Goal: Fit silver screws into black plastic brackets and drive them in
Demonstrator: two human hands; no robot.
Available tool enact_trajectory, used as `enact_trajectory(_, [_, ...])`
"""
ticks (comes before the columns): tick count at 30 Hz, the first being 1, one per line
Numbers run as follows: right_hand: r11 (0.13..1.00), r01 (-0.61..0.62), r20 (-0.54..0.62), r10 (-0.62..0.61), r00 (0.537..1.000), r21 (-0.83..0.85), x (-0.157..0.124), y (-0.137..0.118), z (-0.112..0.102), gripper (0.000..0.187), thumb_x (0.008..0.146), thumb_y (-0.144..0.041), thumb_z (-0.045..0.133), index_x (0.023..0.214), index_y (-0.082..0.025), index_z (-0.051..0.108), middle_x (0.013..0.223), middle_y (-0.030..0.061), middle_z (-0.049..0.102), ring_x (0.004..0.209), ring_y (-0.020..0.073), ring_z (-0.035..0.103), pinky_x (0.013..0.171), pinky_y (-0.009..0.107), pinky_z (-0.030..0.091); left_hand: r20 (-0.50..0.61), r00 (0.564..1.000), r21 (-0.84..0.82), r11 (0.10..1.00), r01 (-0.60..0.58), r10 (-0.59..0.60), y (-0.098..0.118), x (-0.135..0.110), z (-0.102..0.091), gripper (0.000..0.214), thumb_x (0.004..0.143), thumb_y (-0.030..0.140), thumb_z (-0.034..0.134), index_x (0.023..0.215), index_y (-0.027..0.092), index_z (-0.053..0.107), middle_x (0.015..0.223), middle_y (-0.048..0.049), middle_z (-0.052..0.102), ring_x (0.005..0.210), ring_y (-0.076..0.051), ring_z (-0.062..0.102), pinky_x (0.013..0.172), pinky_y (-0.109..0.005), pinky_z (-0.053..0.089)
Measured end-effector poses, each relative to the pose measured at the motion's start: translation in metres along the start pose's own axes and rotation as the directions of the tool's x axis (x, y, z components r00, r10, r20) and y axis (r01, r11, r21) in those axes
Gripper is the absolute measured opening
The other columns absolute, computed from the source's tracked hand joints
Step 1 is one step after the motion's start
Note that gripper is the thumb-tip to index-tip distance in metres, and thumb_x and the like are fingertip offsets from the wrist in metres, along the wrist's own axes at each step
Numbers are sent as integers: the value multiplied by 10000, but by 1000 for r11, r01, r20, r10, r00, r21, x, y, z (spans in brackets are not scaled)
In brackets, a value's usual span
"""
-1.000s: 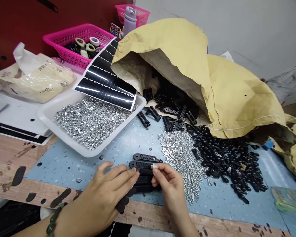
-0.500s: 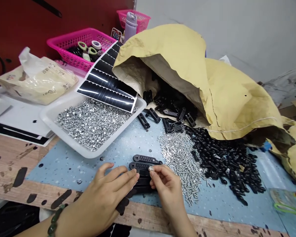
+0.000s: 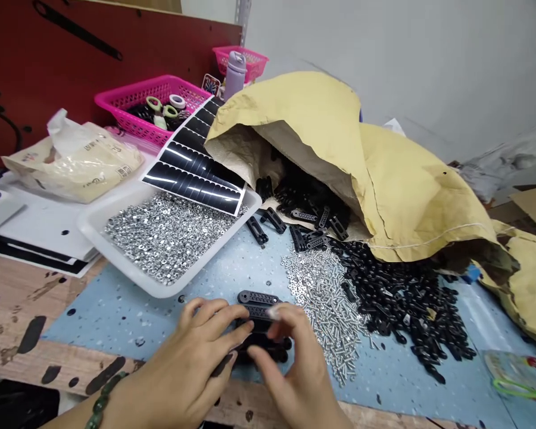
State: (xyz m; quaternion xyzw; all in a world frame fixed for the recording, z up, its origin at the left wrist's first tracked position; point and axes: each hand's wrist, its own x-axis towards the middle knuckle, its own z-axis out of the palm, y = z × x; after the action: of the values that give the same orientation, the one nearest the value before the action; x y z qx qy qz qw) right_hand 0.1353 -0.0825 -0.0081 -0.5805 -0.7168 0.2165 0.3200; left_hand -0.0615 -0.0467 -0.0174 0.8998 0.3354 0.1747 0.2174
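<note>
Several black plastic bars (image 3: 258,297) with a lattice pattern lie side by side in front of me on the blue mat. Across their left ends are the bent fingers of my left hand (image 3: 201,351), gripping the row, with a dark piece partly showing by its fingertips. My right hand (image 3: 297,357) is at the row's right end, thumb and forefinger spread apart over the bars. A whitish spot shows at its forefinger tip; I cannot tell what it is. The hands hide much of the lower bars.
A white tray (image 3: 154,290) of small metal nuts stands at the left, with a black sticker sheet (image 3: 192,161) over its corner. On the right are loose screws (image 3: 335,316), a pile of black parts (image 3: 406,304) and a yellow paper sack (image 3: 304,101). A pink basket (image 3: 129,122) stands behind.
My right hand's thumb and forefinger have parted from a pinch, and the thumb has moved left over the bars. My left fingers have bent more. The view has tilted slightly up.
</note>
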Motion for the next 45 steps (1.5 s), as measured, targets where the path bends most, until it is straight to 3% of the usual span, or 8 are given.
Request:
enact_trajectory(5, [971, 113, 150, -146, 978, 209, 0, -18, 2, 207, 894, -81, 451, 1013, -219, 549, 872, 42, 626, 804, 166, 601, 706, 286, 503, -88, 988, -110, 987, 114, -124, 3, -11, 1, 502, 936, 131, 375, 1418, 273, 369, 1411, -7, 458, 1241, -213, 437, 963, -328, 445])
enact_trajectory(8, [928, -88, -18, 101, 995, 363, 0, -8, 0, 137, 900, -158, 498, 928, -216, 619, 815, 30, 601, 691, 143, 598, 609, 255, 500, -166, 967, -62, 981, 186, -194, -1, -17, 2, 493, 954, 150, 347, 1431, 277, 349, 1412, 5, 462, 1253, -219, 426, 949, -336, 441])
enact_trajectory(12, [749, -359, -18, 443, 896, 557, 5, 12, 6, 121, 843, -292, 601, 850, -192, 669, 734, 11, 567, 545, 111, 568, 476, 216, 476, -140, 989, 141, 988, 61, -41, -10, -15, 6, 493, 908, 164, 451, 1389, 272, 426, 1348, 12, 543, 1197, -250, 450, 935, -390, 352])
enact_trajectory(23, [652, -476, 13, 582, 813, 591, 19, 15, 23, 192, 737, -350, 647, 754, -159, 660, 576, -1, 581, 487, 120, 561, 472, 220, 486, -81, 995, 258, 966, -33, 56, -15, -13, 11, 564, 817, 128, 514, 1367, 235, 456, 1345, 5, 556, 1155, -247, 488, 981, -406, 196])
enact_trajectory(30, [751, -473, 25, 522, 853, 461, 17, 18, 25, 172, 794, -334, 581, 789, -175, 643, 571, -1, 570, 485, 138, 549, 454, 236, 438, -91, 996, 208, 978, -3, 22, -11, -10, 12, 560, 844, 129, 498, 1387, 248, 430, 1319, -8, 572, 1144, -236, 499, 995, -406, 208])
enact_trajectory(37, [925, -377, -39, 376, 926, -37, 18, 23, 14, 58, 792, -241, 585, 810, -206, 543, 598, -20, 551, 490, 145, 522, 488, 252, 403, -123, 992, 154, 988, 8, 11, -6, 1, 10, 508, 833, 169, 522, 1336, 241, 500, 1227, -25, 628, 1096, -256, 514, 982, -439, 224])
enact_trajectory(41, [975, -183, -145, 165, 976, -122, 17, 13, 5, 201, 810, -252, 603, 990, -209, 523, 794, 33, 584, 630, 174, 570, 546, 277, 458, -57, 998, 75, 997, 11, -7, -6, 4, 0, 560, 821, 105, 465, 1360, 256, 470, 1343, -29, 540, 1185, -277, 456, 964, -447, 343])
enact_trajectory(45, [988, 148, 92, -151, 984, 35, 14, -11, 4, 309, 880, -124, 487, 1172, -222, 490, 937, 64, 614, 805, 184, 597, 686, 302, 509, -47, 999, -73, 997, 21, -24, -2, 3, -4, 639, 844, 70, 401, 1453, 238, 312, 1401, -39, 481, 1248, -247, 438, 990, -407, 438])
